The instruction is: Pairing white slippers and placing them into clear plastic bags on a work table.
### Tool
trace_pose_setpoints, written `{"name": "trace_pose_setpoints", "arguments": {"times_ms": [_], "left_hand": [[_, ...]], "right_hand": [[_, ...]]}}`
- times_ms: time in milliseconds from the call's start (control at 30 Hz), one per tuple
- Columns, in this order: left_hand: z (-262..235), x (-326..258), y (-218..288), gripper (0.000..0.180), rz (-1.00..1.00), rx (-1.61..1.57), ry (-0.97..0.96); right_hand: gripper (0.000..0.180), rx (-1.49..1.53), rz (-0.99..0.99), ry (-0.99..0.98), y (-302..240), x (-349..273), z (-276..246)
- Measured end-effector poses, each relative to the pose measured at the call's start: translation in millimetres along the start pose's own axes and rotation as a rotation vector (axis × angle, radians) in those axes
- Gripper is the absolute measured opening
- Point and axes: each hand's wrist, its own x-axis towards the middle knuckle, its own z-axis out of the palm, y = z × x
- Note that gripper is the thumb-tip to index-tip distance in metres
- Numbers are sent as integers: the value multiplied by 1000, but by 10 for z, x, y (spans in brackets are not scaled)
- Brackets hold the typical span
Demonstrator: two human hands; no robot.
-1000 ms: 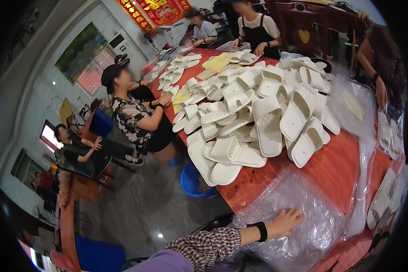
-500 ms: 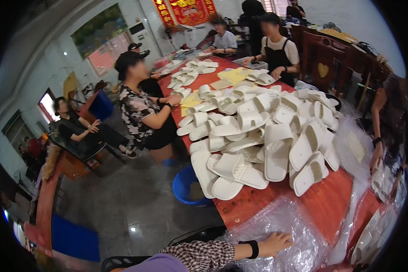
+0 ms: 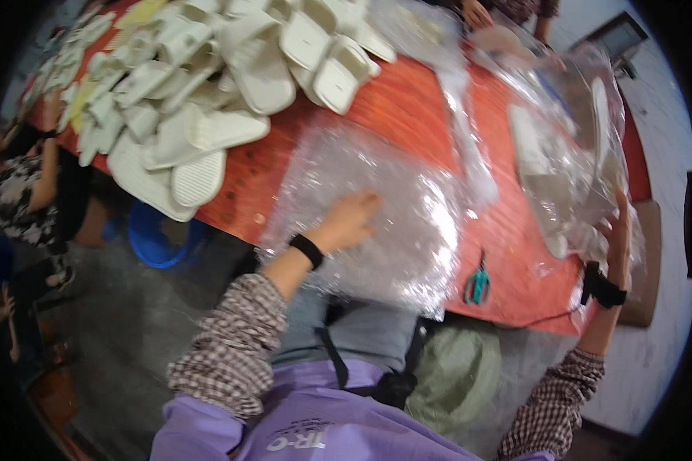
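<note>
My left hand (image 3: 350, 221) lies on a flat stack of clear plastic bags (image 3: 407, 253) at the table's near edge, fingers stretched out though slightly blurred. At the right end of the table, my right hand (image 3: 617, 219) touches clear plastic packaging (image 3: 580, 169) with white slippers (image 3: 542, 180) inside it. Glare and plastic obscure the fingers of that hand, so its grip is unclear. Small teal-handled snips (image 3: 478, 285) lie between the stack and the packaging. A large heap of loose white slippers (image 3: 200, 131) covers the table on the left.
The red table (image 3: 392, 100) bears all this. Across it, another person's hand (image 3: 477, 14) is beside more plastic wrap (image 3: 469, 138). A blue bucket (image 3: 160, 238) stands on the floor at left; a pale green sack (image 3: 457, 373) sits by my legs. Another worker's arm (image 3: 48, 161) is at far left.
My view has turned down and to the right, bringing my right arm, the snips and the bagged slippers into sight. My left hand stays on the plastic bags.
</note>
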Motion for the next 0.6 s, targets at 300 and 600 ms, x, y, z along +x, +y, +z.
{"name": "trace_pose_setpoints", "arguments": {"times_ms": [300,600], "left_hand": [[-401,-289,29,44,-462,-1329,-72],[-472,-183,-73,51,-334,-1118,-73]], "right_hand": [[49,-135,16,-415,-424,-1297,2394],[56,-518,-275,-100,253,-1467,3299]]}}
